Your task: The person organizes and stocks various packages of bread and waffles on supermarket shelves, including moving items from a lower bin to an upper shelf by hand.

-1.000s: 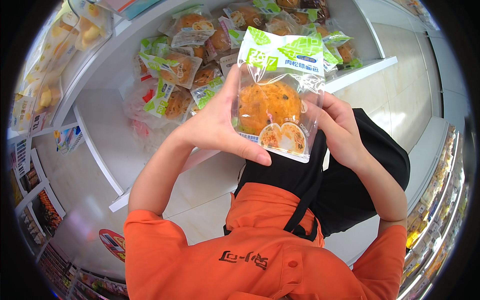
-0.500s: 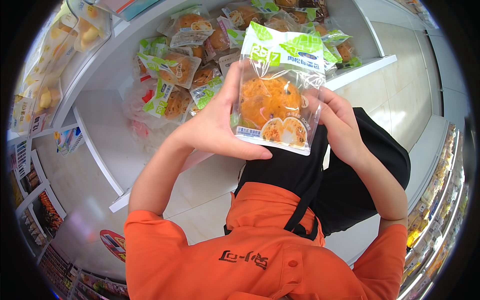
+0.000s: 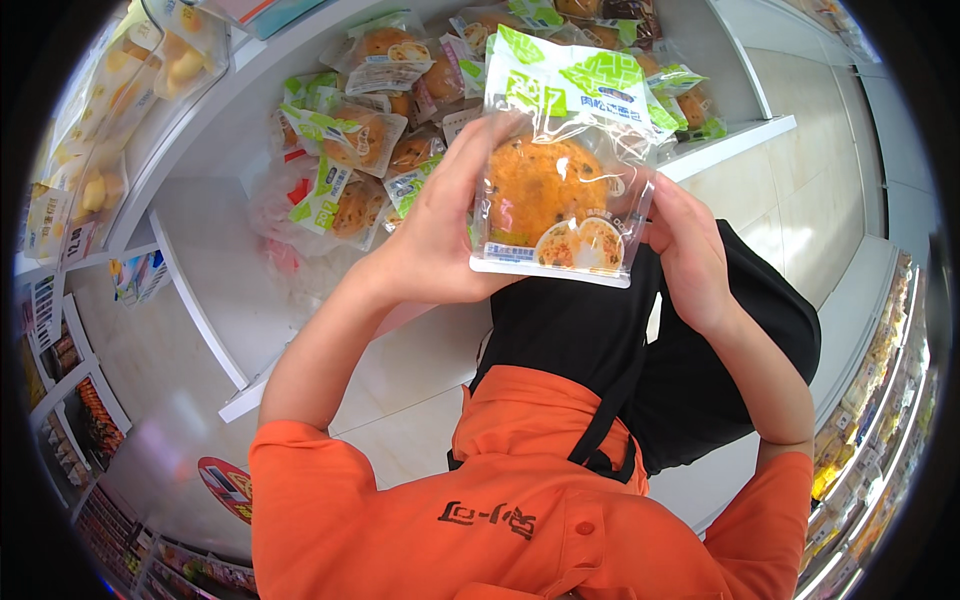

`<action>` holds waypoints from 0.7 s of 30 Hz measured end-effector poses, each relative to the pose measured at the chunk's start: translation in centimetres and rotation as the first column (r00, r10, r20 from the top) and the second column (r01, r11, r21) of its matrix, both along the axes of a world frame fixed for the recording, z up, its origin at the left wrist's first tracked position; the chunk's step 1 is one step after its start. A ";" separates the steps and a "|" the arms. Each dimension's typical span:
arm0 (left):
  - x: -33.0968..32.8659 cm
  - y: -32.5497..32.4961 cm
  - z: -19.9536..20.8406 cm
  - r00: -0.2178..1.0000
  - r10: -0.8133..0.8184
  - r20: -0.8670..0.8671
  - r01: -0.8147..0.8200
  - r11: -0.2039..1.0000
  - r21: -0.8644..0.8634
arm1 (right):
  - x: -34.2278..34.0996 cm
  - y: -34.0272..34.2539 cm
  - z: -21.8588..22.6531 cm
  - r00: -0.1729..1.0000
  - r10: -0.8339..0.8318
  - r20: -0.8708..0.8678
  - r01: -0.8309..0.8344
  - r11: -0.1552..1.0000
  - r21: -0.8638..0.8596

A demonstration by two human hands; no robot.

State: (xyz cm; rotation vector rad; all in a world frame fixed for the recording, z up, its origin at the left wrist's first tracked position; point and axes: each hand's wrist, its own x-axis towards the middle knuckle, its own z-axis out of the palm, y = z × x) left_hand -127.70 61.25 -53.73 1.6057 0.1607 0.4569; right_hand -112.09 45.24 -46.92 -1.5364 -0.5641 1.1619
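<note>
A bun in a clear packet (image 3: pixel 545 190) with a green and white top is held up between my two hands. My left hand (image 3: pixel 440 220) grips its left edge, the fingers partly hidden behind the packet. On the other side my right hand (image 3: pixel 690 245) is closed at the right edge, its fingertips tucked behind the plastic. Through the film the round orange-brown bun shows dark specks. Behind my hands, many similar packaged buns (image 3: pixel 360 135) lie heaped in a white drawer (image 3: pixel 205 200).
Crumpled clear plastic (image 3: pixel 280 235) lies in the drawer beside the heap. Hanging yellow snack packs (image 3: pixel 95 185) are at the far left. Shelves of packaged goods (image 3: pixel 870 440) line the right, and a pale tiled floor (image 3: pixel 390 400) runs below the drawer.
The packet has tipped, its lower edge rising slightly. My left thumb, earlier across the lower front, has gone out of sight behind it. My right fingers have shifted on the right edge.
</note>
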 end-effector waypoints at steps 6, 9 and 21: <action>0.4 0.1 1.3 1.000 0.010 0.001 -0.010 0.998 -0.066 | 0.1 0.1 0.0 0.994 0.064 0.088 -0.068 0.997 0.044; -0.1 0.8 2.5 0.983 -0.082 -0.166 0.008 0.915 -0.403 | 0.7 -0.3 0.1 0.976 0.168 0.139 -0.173 0.984 0.029; 0.4 0.7 1.6 0.996 -0.012 -0.084 -0.005 0.978 -0.206 | -0.4 -0.3 -0.5 0.928 0.179 0.326 -0.205 0.978 0.049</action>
